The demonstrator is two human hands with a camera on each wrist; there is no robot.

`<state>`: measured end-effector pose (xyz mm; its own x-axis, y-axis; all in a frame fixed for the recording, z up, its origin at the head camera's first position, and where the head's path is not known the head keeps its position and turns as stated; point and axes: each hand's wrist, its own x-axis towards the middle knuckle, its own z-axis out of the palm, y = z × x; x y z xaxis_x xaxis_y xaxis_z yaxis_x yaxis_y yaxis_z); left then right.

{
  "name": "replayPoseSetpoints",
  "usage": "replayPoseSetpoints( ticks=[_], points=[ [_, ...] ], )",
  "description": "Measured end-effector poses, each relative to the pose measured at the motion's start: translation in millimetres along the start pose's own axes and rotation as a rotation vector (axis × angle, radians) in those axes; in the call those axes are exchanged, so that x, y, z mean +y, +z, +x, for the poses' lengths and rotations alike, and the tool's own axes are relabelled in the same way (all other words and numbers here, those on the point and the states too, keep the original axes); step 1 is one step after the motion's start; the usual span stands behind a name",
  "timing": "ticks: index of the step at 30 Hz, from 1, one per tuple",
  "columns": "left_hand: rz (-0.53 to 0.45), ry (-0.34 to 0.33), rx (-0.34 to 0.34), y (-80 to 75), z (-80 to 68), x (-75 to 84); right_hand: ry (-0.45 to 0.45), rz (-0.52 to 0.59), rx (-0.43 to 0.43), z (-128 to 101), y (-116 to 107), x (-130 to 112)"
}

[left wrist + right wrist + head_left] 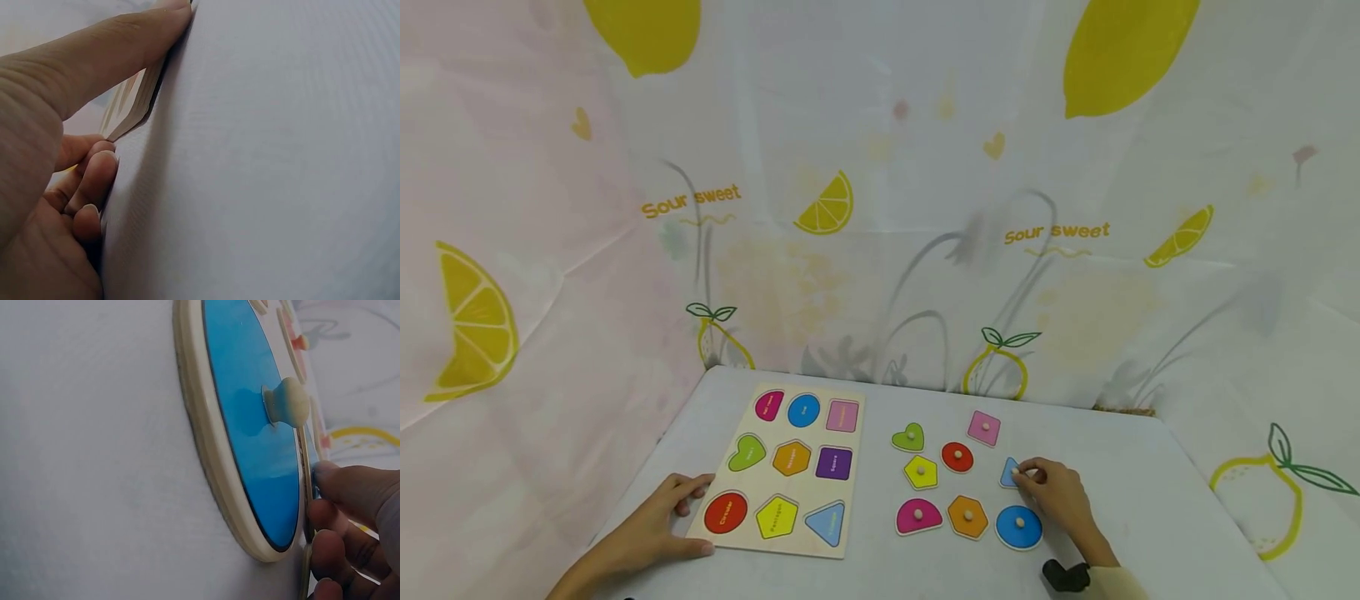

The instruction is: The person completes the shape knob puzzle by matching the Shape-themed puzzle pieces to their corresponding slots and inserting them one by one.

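At the left, a wooden shape puzzle board (760,483) lies flat with its coloured shapes and printed words facing up. My left hand (658,525) grips its near left corner, thumb along the near edge and curled fingers at the left side; the left wrist view shows the board's edge (133,103) between them. Over on the right, my right hand (1060,498) pinches the small light blue triangle piece (1007,473) by its knob, thumb against forefinger. Just nearer lies the blue oval piece (1007,533), which partly hides the triangle in the right wrist view.
Several knobbed pieces lie between the board and my right hand: a green heart (904,439), yellow pentagon (912,477), red circle (950,460), pink square (977,425), magenta half round (910,523) and orange hexagon (961,525). A lemon-print curtain (880,275) stands behind the white table (1150,517).
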<state>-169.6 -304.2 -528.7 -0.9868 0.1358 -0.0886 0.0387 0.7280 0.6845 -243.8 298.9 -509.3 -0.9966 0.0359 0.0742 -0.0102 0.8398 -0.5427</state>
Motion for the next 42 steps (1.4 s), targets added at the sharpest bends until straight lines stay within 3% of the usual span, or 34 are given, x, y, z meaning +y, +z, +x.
replayPoseSetpoints(
  ticks=[22,42],
  points=[
    [-0.001,-0.021,0.023,0.4,1.0,0.3,-0.009,0.010,0.019,-0.1,4.3,5.1],
    [0.008,-0.040,0.026,1.9,1.4,-0.2,-0.051,0.138,0.037,-15.6,13.7,-32.3]
  ],
)
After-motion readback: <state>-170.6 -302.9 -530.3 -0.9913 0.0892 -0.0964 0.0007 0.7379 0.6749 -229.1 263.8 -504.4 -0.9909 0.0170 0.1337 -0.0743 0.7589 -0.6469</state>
